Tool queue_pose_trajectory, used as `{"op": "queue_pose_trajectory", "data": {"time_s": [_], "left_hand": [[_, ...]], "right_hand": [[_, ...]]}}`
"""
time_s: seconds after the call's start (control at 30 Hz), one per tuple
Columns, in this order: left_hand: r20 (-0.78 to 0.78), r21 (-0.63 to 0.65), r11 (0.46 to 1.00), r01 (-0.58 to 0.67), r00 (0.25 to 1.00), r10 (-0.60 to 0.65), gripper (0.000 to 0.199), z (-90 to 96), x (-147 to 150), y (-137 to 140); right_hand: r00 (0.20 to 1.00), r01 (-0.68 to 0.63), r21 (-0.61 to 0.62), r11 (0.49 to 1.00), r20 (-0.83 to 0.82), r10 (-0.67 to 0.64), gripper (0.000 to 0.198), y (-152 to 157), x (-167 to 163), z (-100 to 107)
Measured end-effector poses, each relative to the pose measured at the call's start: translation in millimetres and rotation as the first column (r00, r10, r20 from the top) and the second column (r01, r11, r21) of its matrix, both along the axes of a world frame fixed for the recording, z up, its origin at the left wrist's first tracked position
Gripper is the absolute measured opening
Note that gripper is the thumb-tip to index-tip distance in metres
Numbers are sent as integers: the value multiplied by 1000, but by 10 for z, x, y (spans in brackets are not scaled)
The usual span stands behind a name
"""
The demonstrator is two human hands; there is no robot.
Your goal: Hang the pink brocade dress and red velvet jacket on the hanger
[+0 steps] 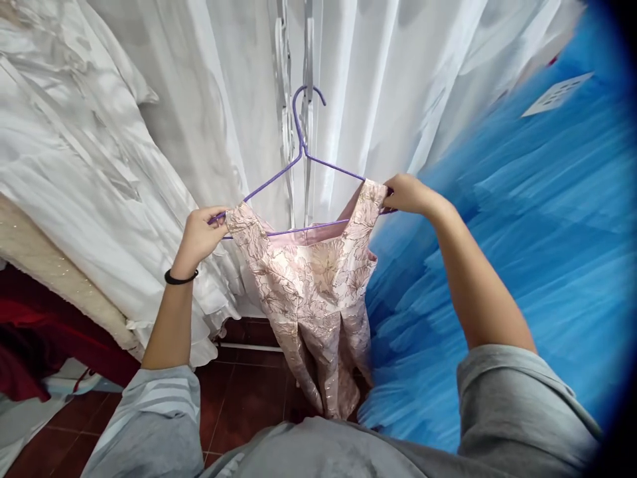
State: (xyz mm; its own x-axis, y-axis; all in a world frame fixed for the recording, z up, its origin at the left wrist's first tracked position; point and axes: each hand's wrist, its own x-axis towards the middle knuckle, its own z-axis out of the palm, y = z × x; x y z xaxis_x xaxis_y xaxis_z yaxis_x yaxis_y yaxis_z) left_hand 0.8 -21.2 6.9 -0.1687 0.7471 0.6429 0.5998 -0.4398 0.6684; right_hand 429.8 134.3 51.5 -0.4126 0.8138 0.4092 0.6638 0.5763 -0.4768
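A pink sleeveless dress [318,279] with a metallic floral pattern hangs in front of me on a purple hanger [332,166]. Its two shoulder straps lie over the hanger's sloping arms, and the skirt drops toward the floor. My left hand [202,232], with a black band at the wrist, is closed around the hanger's left end, right beside the strap. At the other end, my right hand [409,194] pinches the hanger's right corner by the other strap. The hook points up in front of white cloth; whether it rests on anything I cannot tell.
White garments [99,153] hang at the left, with a cream sequined one [60,279] and dark red cloth [64,338] below. A white curtain [388,73] covers the back. Blue tulle [522,232] fills the right, carrying a white tag [557,94]. The floor [243,405] is red-brown tile.
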Motion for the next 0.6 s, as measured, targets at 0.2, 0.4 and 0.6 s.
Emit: {"op": "queue_pose_trajectory", "data": {"time_s": [0.2, 0.4, 0.6], "left_hand": [[-11, -147, 975, 168, 985, -171, 27, 151, -68, 59], [70, 41, 998, 45, 996, -48, 22, 139, 73, 254], [164, 223, 971, -86, 985, 49, 24, 88, 92, 335]], "right_hand": [[922, -361, -161, 919, -214, 324, 54, -468, 148, 44], [912, -134, 55, 989, -384, 145, 29, -428, -55, -16], [844, 27, 250, 968, -525, 112, 34, -276, -358, -234]]}}
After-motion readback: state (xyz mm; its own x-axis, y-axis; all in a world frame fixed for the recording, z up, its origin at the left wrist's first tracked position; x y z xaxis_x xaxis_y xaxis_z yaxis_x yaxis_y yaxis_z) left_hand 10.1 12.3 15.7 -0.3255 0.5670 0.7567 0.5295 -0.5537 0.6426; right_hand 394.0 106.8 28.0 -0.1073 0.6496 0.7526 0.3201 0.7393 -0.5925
